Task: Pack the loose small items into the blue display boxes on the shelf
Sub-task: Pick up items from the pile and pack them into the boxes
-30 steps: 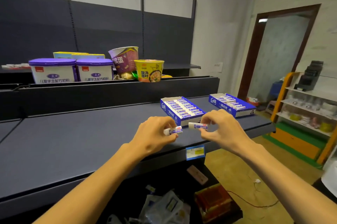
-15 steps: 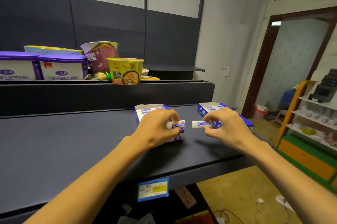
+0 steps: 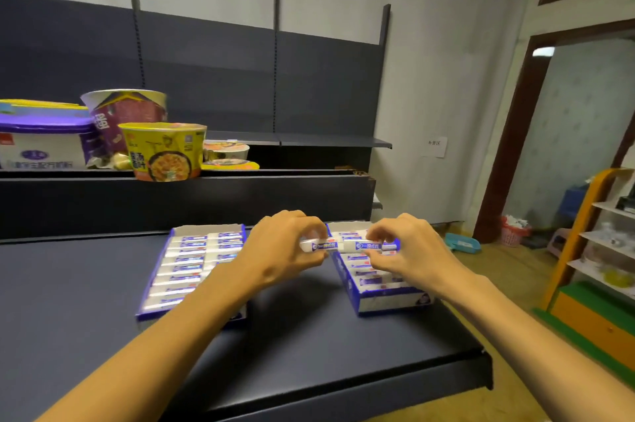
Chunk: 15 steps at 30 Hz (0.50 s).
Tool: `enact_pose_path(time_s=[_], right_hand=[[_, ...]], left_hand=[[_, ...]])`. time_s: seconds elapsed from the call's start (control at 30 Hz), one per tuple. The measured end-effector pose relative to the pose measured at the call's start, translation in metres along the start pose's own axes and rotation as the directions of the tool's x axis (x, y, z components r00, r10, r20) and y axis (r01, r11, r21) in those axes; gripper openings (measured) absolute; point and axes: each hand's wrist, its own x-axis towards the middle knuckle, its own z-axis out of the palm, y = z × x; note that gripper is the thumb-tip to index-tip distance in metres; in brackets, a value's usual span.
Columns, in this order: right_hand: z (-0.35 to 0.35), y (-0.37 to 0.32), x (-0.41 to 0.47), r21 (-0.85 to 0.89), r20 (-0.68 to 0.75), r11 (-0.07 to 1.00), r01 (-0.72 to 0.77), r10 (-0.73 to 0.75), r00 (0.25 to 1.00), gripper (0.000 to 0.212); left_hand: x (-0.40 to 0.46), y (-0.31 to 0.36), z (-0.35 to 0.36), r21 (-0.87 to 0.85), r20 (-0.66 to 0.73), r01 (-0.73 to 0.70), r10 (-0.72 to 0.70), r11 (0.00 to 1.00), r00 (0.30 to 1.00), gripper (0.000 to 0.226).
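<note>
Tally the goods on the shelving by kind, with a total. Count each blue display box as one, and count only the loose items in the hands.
Blue display boxes: 2
Loose items held, one in the left hand and one in the right hand: 2
Noodle cups: 4
Purple-lidded tub: 1
Total: 9

One wide-angle camera, worn on the person's head, is looking forward and slightly down across the dark shelf (image 3: 86, 301). It is sitting close: both forearms are reaching in from the bottom corners, and the left hand (image 3: 278, 253) and right hand (image 3: 409, 249) are meeting just below the centre of the frame, over the two blue boxes (image 3: 192, 263). The view is facing the shelf's back panel (image 3: 213, 77) and the wall, with the doorway (image 3: 563, 132) lying off to the right edge. The edges are bending from lens distortion. No second view is sharing the scene.
</note>
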Motion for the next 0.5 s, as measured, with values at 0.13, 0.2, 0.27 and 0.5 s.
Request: enact_pose_path(time_s=[0.13,0.2,0.27,0.5], right_hand=[[-0.006,0.040,0.007,0.010,0.053,0.999,0.036,-0.037,0.998,0.029],[-0.009,0.054,0.009,0.042,0.073,0.998,0.050,-0.053,0.996,0.030],[-0.010,0.065,0.012,0.069,0.076,0.995,0.068,-0.073,0.994,0.030],[-0.003,0.090,0.017,0.150,0.063,0.979,0.141,-0.152,0.986,0.028]], left_hand=[[0.018,0.025,0.019,0.030,0.017,0.071,-0.072,0.997,0.997,0.028],[0.026,0.036,0.024,0.020,0.021,0.119,-0.119,0.993,0.993,0.029],[0.030,0.043,0.028,0.015,0.029,0.159,-0.159,0.987,0.987,0.030],[0.039,0.065,0.043,0.094,0.040,0.256,-0.260,0.962,0.965,0.030]])
